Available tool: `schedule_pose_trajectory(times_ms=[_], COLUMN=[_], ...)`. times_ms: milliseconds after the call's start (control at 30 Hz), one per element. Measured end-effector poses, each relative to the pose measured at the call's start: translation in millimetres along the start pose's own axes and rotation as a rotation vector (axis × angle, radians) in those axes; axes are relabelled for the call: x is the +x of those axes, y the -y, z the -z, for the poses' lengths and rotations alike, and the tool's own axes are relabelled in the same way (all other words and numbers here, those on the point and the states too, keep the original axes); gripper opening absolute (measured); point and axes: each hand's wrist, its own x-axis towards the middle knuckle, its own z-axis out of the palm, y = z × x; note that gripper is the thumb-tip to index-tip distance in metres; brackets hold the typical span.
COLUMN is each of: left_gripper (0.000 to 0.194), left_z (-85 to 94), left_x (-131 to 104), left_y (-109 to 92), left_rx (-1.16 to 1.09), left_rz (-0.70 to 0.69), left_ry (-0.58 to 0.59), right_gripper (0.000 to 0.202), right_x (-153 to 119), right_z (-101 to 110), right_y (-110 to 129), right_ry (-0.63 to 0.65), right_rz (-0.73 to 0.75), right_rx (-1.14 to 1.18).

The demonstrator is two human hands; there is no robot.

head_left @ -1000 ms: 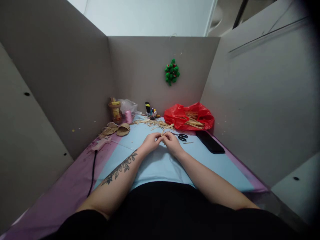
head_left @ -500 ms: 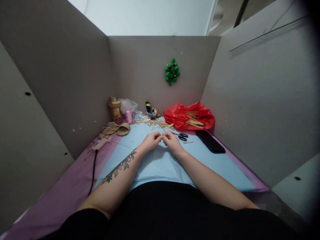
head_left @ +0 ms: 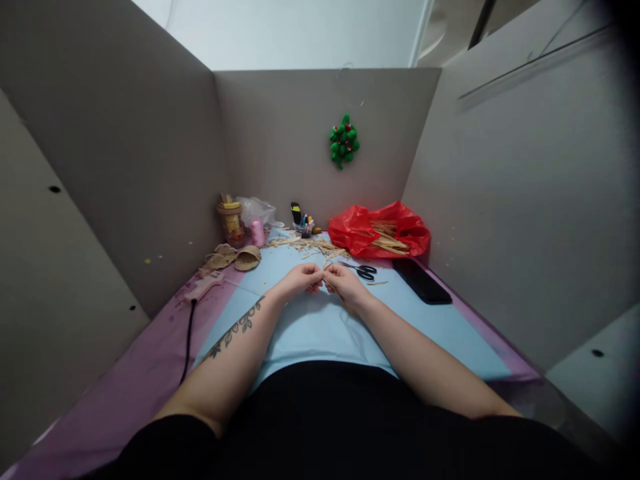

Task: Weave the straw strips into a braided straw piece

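My left hand (head_left: 303, 278) and my right hand (head_left: 345, 283) meet over the middle of the blue sheet, fingertips pinched together and touching. Between them they grip a thin straw strand (head_left: 327, 261), whose pale end pokes up past the fingertips; it looks twisted or braided, but most of it is hidden by the fingers. Black-handled scissors (head_left: 367, 272) lie just beyond my right hand, with a short bit of straw (head_left: 377, 283) close by. Loose straw scraps (head_left: 313, 247) are scattered behind both hands.
A red plastic bag (head_left: 353, 230) of straw stands at the back right, near a black phone (head_left: 423, 281). On the left are a pink glue gun (head_left: 205, 287), woven pieces (head_left: 247, 258), a pink thread spool (head_left: 257, 233) and a cup (head_left: 231, 223). Grey panels enclose three sides.
The fingers of both hands have shifted a little on the strand, and less of its end sticks up above them. My right wrist has turned slightly.
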Motion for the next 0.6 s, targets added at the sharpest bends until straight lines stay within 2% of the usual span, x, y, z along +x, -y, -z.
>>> schedule_pose_trajectory(times_ms=[333,467,600], left_gripper=[0.024,0.022,0.020], left_z=[2.7,3.4,2.4], left_x=[6.2,6.1,5.3], left_y=[3.0,1.5,1.4], left_rx=[0.317,0.397,0.444], left_rz=[-0.112,-0.146,-0.154], left_ry=[-0.218,-0.278,-0.312], right_gripper=[0.023,0.023,0.020], right_x=[4.8,5.4,6.1], right_z=[8.9,13.8,17.1], right_y=[-2.4,-1.1,0.9], right_ry=[-0.010,0.010,-0.099], right_rz=[-0.060,-0.019,0.085], right_rx=[-0.054,-0.155,-0.305])
